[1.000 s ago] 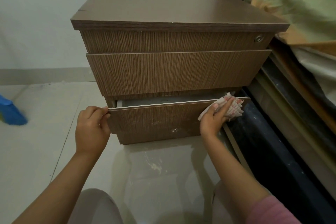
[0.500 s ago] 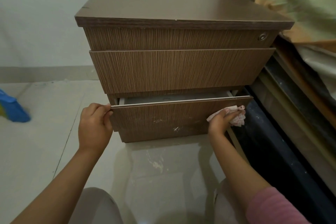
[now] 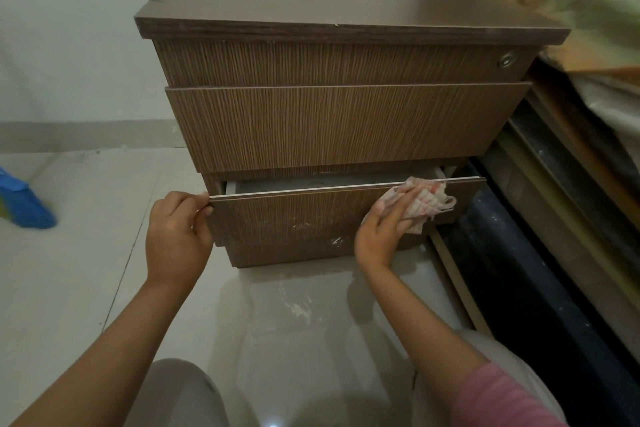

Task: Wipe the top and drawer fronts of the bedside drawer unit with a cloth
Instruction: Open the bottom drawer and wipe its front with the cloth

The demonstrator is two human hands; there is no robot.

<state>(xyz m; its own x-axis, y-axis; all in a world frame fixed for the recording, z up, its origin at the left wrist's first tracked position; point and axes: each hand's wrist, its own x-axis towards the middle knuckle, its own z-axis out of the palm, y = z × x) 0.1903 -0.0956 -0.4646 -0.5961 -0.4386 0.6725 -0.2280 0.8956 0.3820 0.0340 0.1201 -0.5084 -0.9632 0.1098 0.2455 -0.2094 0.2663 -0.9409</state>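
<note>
The brown wood-grain bedside drawer unit [image 3: 332, 121] stands on the tiled floor against the wall. Its bottom drawer [image 3: 294, 215] is pulled out a little, showing a grey inside. My left hand [image 3: 176, 232] grips the left end of that drawer front. My right hand [image 3: 384, 225] presses a crumpled white cloth with red checks [image 3: 427, 199] flat against the right part of the same front, near its top edge. White smears mark the lower middle of the drawer front. The upper two drawers are closed.
A bed frame and mattress edge [image 3: 554, 218] run close along the unit's right side, with a green and orange pillow [image 3: 571, 0] above. A blue object [image 3: 24, 201] lies on the floor at far left. My knees [image 3: 180, 395] are at the bottom.
My right hand with the cloth slid to the drawer's right end and down, then came back left and up near the top edge. My left hand kept its hold.
</note>
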